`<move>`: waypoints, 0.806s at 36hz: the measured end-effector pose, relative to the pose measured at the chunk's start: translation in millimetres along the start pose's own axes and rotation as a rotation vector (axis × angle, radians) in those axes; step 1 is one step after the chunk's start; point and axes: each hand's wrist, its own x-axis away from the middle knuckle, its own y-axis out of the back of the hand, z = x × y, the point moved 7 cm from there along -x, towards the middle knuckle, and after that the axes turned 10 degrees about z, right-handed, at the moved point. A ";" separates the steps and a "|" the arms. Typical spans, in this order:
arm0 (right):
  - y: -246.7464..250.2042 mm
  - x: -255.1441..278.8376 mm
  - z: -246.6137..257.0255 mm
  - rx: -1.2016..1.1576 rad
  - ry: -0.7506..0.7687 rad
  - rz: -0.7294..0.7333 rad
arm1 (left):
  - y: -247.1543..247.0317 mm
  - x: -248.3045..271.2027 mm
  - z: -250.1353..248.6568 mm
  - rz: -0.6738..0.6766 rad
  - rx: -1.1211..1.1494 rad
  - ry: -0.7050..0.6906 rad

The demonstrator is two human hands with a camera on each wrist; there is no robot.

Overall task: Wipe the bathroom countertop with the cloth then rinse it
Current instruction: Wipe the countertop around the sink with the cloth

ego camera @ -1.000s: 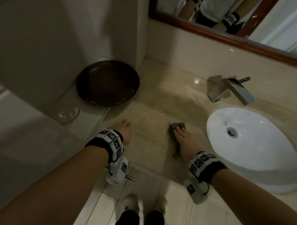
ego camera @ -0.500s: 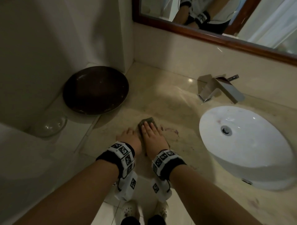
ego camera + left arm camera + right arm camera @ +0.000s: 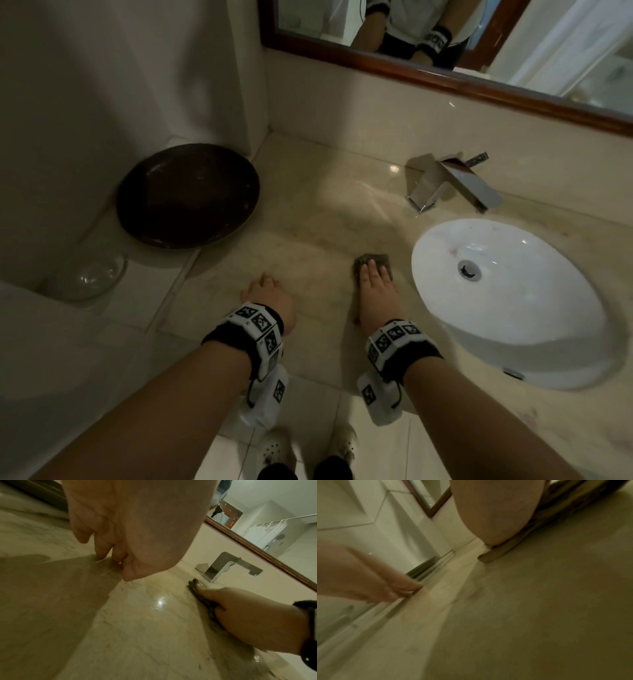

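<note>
A small grey-green cloth (image 3: 372,261) lies flat on the beige marble countertop (image 3: 325,219), just left of the white basin (image 3: 507,301). My right hand (image 3: 376,291) presses it down with straight fingers; in the left wrist view the cloth (image 3: 202,599) shows as a dark strip under that right hand (image 3: 240,612). My left hand (image 3: 267,294) rests on the countertop to the left, fingertips (image 3: 102,553) touching the marble and holding nothing. The right wrist view is blurred, with the cloth (image 3: 505,549) under the palm.
A dark round dish (image 3: 186,195) sits at the back left corner. A clear glass bowl (image 3: 90,277) stands on the lower tiled ledge beside it. A chrome faucet (image 3: 452,181) rises behind the basin, under a wood-framed mirror (image 3: 445,78).
My right hand has slid the cloth rightwards, away from my left hand and toward the basin. The left hand has stayed on the counter.
</note>
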 end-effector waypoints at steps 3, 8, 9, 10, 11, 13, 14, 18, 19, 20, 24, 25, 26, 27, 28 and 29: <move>3.8 3.8 -22.5 0.016 -0.048 0.023 | 0.5 0.8 0.8 0.005 -0.002 -0.009; 18.5 8.9 -50.8 -0.101 -0.072 0.062 | 3.5 3.5 1.0 0.023 0.014 -0.018; 23.9 10.3 -54.4 -0.152 -0.083 0.051 | 3.9 4.2 0.6 0.024 0.012 -0.015; 29.9 11.5 -57.9 -0.202 -0.095 0.024 | 4.7 4.7 0.2 0.019 0.008 -0.014; 35.9 13.1 -60.6 -0.250 -0.106 -0.012 | 5.6 5.5 -0.6 0.006 0.004 -0.016; 43.4 16.6 -61.7 -0.321 -0.093 -0.095 | 7.6 7.2 -6.1 -0.032 -0.003 -0.048; 44.2 18.5 -58.5 -0.335 -0.061 -0.127 | 8.1 8.5 -11.2 -0.050 -0.007 -0.079; 31.7 20.1 -22.3 -0.178 0.166 -0.164 | 7.7 15.2 -41.1 -0.077 -0.037 -0.196; 23.1 19.3 -10.5 -0.095 0.224 -0.121 | 7.1 15.9 -48.5 -0.075 -0.039 -0.210; 13.0 18.1 -1.2 -0.022 0.262 -0.056 | 6.7 16.3 -55.0 -0.071 -0.038 -0.216; -11.2 17.8 10.0 0.137 0.237 0.062 | 3.9 15.8 -75.6 -0.063 -0.065 -0.220; -11.3 16.8 8.3 0.142 0.217 0.055 | 2.6 15.6 -78.7 -0.062 -0.078 -0.219; -10.3 15.3 4.5 0.124 0.190 0.046 | 0.8 14.5 -81.1 -0.058 -0.090 -0.215; -7.6 13.9 -0.9 0.094 0.156 0.035 | -0.8 13.4 -82.8 -0.054 -0.100 -0.210; -4.8 12.1 -7.5 0.067 0.120 0.023 | -1.7 12.3 -83.9 -0.046 -0.105 -0.203; -2.9 10.9 -13.9 0.050 0.090 0.014 | -2.2 11.3 -84.4 -0.035 -0.108 -0.198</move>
